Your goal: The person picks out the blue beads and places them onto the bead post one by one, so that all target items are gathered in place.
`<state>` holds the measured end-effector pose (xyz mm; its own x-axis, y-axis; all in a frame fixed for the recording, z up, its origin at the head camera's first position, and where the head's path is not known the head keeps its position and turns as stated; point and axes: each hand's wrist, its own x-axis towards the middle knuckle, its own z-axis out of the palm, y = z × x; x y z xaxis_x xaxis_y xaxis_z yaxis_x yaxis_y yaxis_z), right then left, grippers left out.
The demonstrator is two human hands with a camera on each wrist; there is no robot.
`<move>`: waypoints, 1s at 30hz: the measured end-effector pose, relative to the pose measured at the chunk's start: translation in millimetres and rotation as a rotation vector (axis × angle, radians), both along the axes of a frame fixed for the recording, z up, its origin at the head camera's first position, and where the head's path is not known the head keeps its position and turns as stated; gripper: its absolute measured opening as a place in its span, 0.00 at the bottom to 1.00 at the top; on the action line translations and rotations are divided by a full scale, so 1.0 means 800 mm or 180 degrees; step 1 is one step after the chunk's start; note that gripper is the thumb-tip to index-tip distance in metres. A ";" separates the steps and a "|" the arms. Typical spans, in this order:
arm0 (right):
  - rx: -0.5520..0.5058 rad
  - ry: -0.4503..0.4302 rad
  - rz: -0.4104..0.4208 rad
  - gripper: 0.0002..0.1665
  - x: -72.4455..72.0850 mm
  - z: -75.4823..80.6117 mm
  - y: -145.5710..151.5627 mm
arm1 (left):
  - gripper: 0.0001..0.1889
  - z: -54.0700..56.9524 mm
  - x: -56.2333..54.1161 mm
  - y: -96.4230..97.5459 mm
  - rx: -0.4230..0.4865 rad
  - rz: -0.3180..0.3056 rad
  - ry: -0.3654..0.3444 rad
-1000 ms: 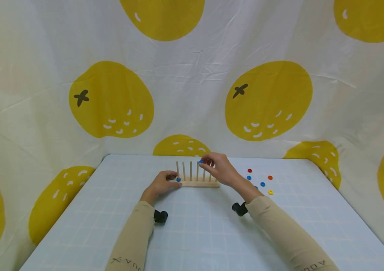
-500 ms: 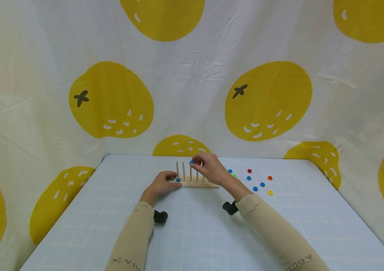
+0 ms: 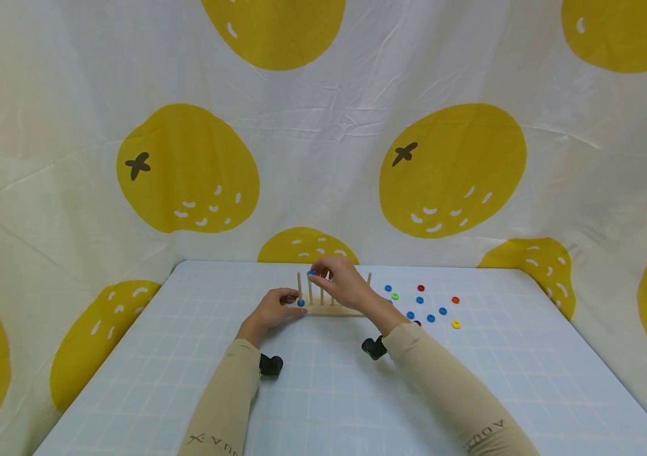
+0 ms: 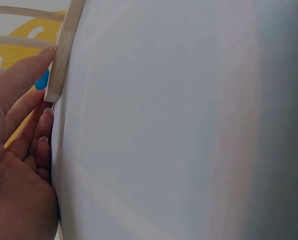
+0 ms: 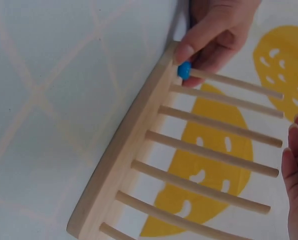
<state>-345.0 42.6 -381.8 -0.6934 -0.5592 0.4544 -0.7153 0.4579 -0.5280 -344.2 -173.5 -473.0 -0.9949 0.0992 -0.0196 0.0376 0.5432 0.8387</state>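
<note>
Left hand [image 3: 269,309] grips rack [image 3: 331,311], right hand [image 3: 346,282] pinches blue ring [image 3: 312,272]; right wrist view crops ring, shows pegs [image 5: 214,153] head view hides.

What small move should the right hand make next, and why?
Probably slip the small blue ring onto the leftmost upright wooden peg: the right hand holds it near the peg tops, and that peg already bears another blue ring.

Wrinkled white fabric backdrop [image 3: 320,183] w/ lg yellow rounded fruit prints [image 3: 189,171], some w/ dk X-shaped marks [image 3: 137,166], covers back & both sides. Pale-blue worktop [image 3: 312,411] w/ faint whitish grid lines sits in front; light's soft, w/ blurry shadows.
</note>
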 end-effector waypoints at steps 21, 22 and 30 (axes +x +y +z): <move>-0.0058 0.0033 -0.0071 0.07 -0.015 -0.009 -0.034 | 0.25 0.001 0.000 -0.001 0.0074 -0.0067 0.0040; -0.0041 0.0037 -0.0093 0.07 -0.016 -0.010 -0.036 | 0.25 0.000 0.000 -0.001 0.0068 -0.0065 0.0034; 0.0129 0.0094 -0.0240 0.07 -0.019 -0.014 -0.042 | 0.25 -0.001 -0.001 -0.002 0.0039 -0.0081 0.0097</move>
<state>-360.0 8.7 -393.4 -0.7208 -0.5243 0.4534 -0.6930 0.5316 -0.4870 -344.9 -175.2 -474.2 -0.9922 0.1244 0.0119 0.0768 0.5316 0.8435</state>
